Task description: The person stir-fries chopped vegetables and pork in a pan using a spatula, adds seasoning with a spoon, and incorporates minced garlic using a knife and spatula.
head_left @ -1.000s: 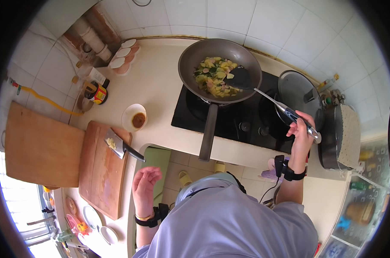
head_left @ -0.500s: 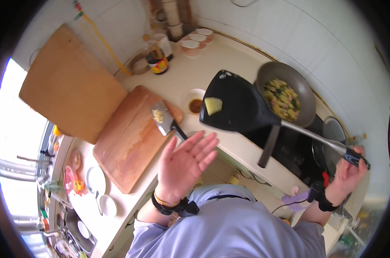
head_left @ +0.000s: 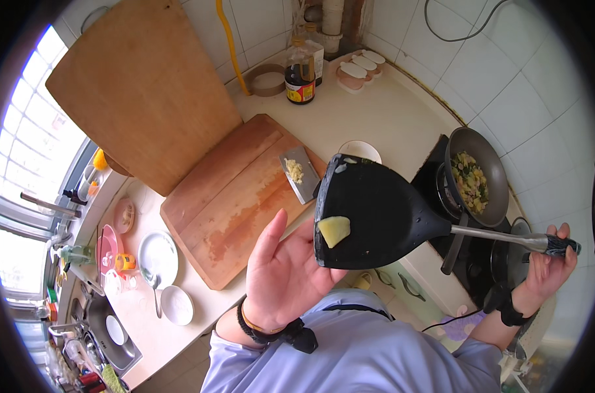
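In my right hand (head_left: pixel 544 274) is the end of the handle of a black spatula (head_left: pixel 396 216) with a metal shaft. Its broad blade is held up in front of me, and a pale yellow, wedge-shaped piece of food (head_left: pixel 335 230) lies near the front edge. My left hand (head_left: pixel 281 283) is open, palm up; the blade's front edge covers some of its fingers, and whether they touch cannot be made out. Beyond the blade, a frying pan (head_left: pixel 499 154) on the stove holds cooked, chopped food (head_left: pixel 472 185) in yellow and green.
Left of the spatula, a wooden cutting board (head_left: pixel 212 216) bears a cleaver (head_left: pixel 304 187) with minced garlic (head_left: pixel 293 171) on its blade. A larger board (head_left: pixel 147 92) leans behind it. A bowl (head_left: pixel 361 150), sauce bottle (head_left: pixel 300 82), plate (head_left: pixel 158 252), small bowl (head_left: pixel 177 306) and sink (head_left: pixel 128 357) are around.
The spatula blade has come lower and nearer to me, now overlapping my left hand's fingers. That hand stays open. My view has turned leftward, and the yellow piece remains on the blade.
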### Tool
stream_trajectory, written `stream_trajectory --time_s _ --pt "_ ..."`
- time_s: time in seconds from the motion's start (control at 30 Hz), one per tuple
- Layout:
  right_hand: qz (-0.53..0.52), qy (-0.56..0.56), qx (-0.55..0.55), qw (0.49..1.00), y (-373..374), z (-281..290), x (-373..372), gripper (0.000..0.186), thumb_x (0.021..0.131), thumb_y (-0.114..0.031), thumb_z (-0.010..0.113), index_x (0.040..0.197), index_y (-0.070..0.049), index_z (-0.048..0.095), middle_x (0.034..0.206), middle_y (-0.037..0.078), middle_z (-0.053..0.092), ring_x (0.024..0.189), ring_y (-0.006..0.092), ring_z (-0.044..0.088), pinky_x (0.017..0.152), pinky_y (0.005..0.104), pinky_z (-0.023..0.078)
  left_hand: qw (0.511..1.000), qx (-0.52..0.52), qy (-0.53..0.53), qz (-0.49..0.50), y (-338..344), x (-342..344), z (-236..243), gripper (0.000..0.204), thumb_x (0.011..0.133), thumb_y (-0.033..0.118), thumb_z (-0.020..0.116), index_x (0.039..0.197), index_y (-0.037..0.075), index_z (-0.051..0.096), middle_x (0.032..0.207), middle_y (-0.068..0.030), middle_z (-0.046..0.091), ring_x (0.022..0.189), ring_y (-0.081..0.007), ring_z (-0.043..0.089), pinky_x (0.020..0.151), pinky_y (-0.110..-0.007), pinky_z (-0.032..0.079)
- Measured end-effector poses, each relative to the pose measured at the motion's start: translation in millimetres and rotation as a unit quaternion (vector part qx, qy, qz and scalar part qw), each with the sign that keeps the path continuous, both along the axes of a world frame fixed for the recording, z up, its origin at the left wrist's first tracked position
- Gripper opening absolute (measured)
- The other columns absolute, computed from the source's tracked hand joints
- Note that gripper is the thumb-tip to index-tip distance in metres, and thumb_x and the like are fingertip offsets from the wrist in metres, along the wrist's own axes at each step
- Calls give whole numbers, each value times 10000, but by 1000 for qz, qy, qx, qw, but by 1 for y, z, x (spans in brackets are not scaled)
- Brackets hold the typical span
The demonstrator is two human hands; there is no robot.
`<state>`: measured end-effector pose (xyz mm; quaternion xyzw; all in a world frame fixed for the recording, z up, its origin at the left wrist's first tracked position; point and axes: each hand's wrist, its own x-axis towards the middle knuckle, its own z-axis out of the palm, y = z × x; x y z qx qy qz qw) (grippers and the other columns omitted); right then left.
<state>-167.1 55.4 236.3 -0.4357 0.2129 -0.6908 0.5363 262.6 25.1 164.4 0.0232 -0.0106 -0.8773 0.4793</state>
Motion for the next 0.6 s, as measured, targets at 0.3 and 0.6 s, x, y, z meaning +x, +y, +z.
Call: stream_trajectory --time_s 0.3,0.6 --pt "-31 14 32 999 -18 5 19 260 921 -205 475 994 37 412 733 120 435 331 106 302 259 200 277 992 -21 118 -45 -2 16 -11 663 982 469 181 1423 -23 238 1450 -183 338 1317 -314 357 1088 -439 262" --pt "-44 51 61 996 -54 32 17 271 938 -244 470 996 21 455 754 66 451 355 60 276 282 180 231 989 -2 123 -87 8 9 -9 612 982 462 163 1426 72 320 1463 -152 331 1340 -332 326 1107 -488 235"
